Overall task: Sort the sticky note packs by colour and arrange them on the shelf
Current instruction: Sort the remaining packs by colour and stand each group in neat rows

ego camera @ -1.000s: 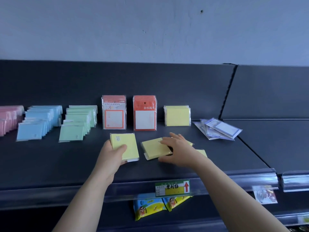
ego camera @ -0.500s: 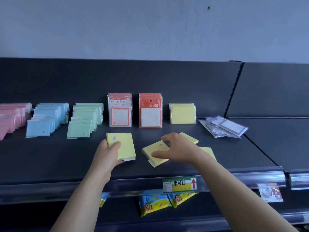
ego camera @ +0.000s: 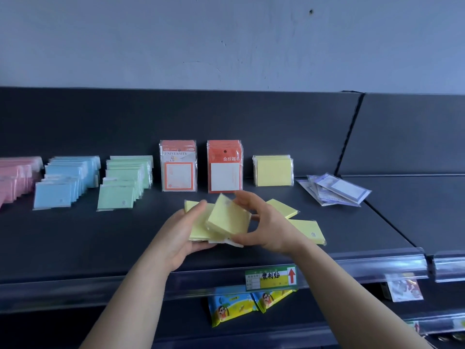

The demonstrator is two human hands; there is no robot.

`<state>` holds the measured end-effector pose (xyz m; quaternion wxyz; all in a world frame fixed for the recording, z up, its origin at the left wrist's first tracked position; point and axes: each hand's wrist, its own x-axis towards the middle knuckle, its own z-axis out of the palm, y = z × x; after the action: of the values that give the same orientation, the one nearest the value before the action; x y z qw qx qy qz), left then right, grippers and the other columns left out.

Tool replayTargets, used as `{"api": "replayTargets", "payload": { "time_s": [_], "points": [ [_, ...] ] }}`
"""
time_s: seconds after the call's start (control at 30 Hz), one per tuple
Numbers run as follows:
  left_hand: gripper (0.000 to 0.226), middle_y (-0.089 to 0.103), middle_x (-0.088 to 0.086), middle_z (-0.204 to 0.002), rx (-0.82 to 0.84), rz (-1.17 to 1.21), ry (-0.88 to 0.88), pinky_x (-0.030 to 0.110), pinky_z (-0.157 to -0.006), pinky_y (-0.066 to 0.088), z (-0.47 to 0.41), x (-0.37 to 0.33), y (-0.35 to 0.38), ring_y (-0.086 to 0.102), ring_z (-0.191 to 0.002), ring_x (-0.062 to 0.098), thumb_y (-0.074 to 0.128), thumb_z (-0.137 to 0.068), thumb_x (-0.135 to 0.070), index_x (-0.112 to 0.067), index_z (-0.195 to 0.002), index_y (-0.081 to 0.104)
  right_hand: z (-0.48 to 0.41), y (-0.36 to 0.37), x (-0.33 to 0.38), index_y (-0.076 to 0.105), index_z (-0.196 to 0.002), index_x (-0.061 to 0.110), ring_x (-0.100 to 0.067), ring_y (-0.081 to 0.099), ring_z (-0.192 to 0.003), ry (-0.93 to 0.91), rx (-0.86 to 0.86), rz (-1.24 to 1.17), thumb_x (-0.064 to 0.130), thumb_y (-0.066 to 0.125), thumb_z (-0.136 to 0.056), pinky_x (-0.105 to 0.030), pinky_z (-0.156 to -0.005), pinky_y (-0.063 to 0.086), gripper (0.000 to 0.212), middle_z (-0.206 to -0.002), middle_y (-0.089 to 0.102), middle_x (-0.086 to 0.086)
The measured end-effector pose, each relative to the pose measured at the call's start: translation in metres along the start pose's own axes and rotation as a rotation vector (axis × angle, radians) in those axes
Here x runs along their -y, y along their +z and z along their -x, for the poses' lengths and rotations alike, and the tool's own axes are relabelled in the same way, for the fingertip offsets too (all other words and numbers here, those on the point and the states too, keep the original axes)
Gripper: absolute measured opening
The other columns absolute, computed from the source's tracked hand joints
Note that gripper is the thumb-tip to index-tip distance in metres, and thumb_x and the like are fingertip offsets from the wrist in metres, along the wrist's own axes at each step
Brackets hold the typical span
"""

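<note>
**Holding two yellow packs over the shelf**

The left grip [ego camera: 181,230] curls under a flat yellow pack [ego camera: 198,222], thumb on top, just above the dark shelf [ego camera: 75,243]. The right grip [ego camera: 271,222] pinches a second yellow pack [ego camera: 227,220], tilted on edge and overlapping the first. Two loose yellow packs [ego camera: 308,231] lie flat on the shelf just right of the hands. At the back stands a yellow row [ego camera: 273,171], right of two orange-red rows [ego camera: 224,167]. Green rows [ego camera: 118,197], blue rows [ego camera: 55,196] and pink rows [ego camera: 12,182] stand to the left. Purple-edged packs [ego camera: 337,190] lie far right.
</note>
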<state>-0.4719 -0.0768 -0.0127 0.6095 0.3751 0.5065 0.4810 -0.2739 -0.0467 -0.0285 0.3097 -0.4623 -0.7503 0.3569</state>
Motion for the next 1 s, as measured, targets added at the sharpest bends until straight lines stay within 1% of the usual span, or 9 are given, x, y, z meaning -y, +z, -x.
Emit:
{"api": "replayTargets", "payload": {
  "time_s": [0.1,0.2,0.37,0.57,0.67,0.77,0.83,0.9,1.0],
  "points": [
    [0.024,0.074,0.012,-0.097,0.061,-0.032,0.033,0.036,-0.066,0.058,-0.001,0.001,0.021,0.072,-0.087,0.026,0.064,-0.091,-0.022,-0.011,-0.112,0.064,0.002,0.001,-0.001,0.037,-0.14,0.041,0.001,0.044,-0.127,-0.059,0.035,0.0,0.027,0.084,-0.066,-0.032,-0.109,0.039,0.088,-0.135,0.048,0.024],
    [0.021,0.072,0.011,-0.103,-0.028,-0.011,0.089,0.033,-0.062,0.058,-0.007,0.008,0.026,0.071,-0.089,0.025,0.061,-0.092,-0.009,-0.012,-0.114,0.061,0.008,-0.021,-0.007,0.038,-0.138,0.043,0.003,0.04,-0.128,-0.022,-0.056,0.013,0.028,0.083,-0.07,-0.023,-0.106,0.033,0.084,-0.139,0.043,0.026],
    [0.024,0.067,0.012,-0.111,-0.109,0.082,0.123,0.037,-0.069,0.057,-0.015,0.012,0.025,0.065,-0.1,0.026,0.052,-0.098,-0.012,-0.007,-0.122,0.054,0.021,-0.07,-0.034,0.038,-0.145,0.024,-0.013,0.049,-0.122,0.328,-0.262,0.253,0.042,0.07,-0.083,-0.022,-0.089,0.035,0.072,-0.147,0.042,0.007],
    [0.025,0.064,0.012,-0.114,-0.136,0.145,0.157,0.041,-0.071,0.056,-0.021,0.017,0.045,0.064,-0.101,0.028,0.044,-0.102,-0.016,-0.01,-0.126,0.049,0.015,-0.067,-0.035,0.059,-0.129,0.029,-0.011,0.058,-0.102,0.334,-0.114,0.336,0.042,0.071,-0.08,-0.023,-0.085,0.046,0.052,-0.122,0.061,0.006],
    [0.022,0.064,0.008,-0.114,-0.146,0.164,0.216,0.039,-0.074,0.053,-0.026,0.015,0.05,0.063,-0.099,0.024,0.043,-0.102,-0.018,-0.017,-0.124,0.048,0.014,-0.067,-0.03,0.064,-0.123,0.032,-0.01,0.057,-0.109,0.3,-0.002,0.32,0.038,0.073,-0.079,-0.023,-0.09,0.044,0.044,-0.124,0.059,0.008],
    [0.021,0.064,0.007,-0.117,-0.123,0.185,0.251,0.037,-0.077,0.052,-0.032,0.013,0.057,0.062,-0.101,0.022,0.041,-0.103,-0.02,-0.021,-0.123,0.048,0.012,-0.07,-0.022,0.072,-0.109,0.029,0.001,0.058,-0.107,0.187,-0.075,0.158,0.039,0.067,-0.086,-0.02,-0.089,0.041,0.025,-0.119,0.062,0.019],
    [0.022,0.064,0.007,-0.119,-0.082,0.192,0.271,0.036,-0.078,0.051,-0.035,0.012,0.067,0.063,-0.105,0.024,0.039,-0.104,-0.021,-0.022,-0.125,0.047,0.009,-0.071,-0.011,0.073,-0.102,0.025,0.008,0.062,-0.086,0.151,-0.139,-0.016,0.039,0.066,-0.087,-0.015,-0.075,0.044,0.021,-0.098,0.07,0.018],
    [0.025,0.065,0.007,-0.12,-0.033,0.198,0.287,0.035,-0.077,0.051,-0.038,0.011,0.078,0.064,-0.107,0.026,0.038,-0.104,-0.021,-0.023,-0.128,0.045,0.003,-0.07,-0.004,0.071,-0.097,0.018,0.005,0.062,-0.068,0.154,-0.154,-0.141,0.033,0.072,-0.084,-0.013,-0.061,0.046,0.02,-0.082,0.072,0.011],
    [0.025,0.066,0.005,-0.121,0.021,0.213,0.279,0.039,-0.086,0.052,-0.044,0.008,0.092,0.063,-0.111,0.025,0.04,-0.103,-0.02,-0.027,-0.126,0.047,-0.003,-0.076,-0.005,0.066,-0.098,0.008,-0.013,0.067,-0.069,0.197,-0.179,-0.301,0.017,0.076,-0.081,-0.029,-0.068,0.056,0.022,-0.082,0.072,-0.004]
  ]
}}
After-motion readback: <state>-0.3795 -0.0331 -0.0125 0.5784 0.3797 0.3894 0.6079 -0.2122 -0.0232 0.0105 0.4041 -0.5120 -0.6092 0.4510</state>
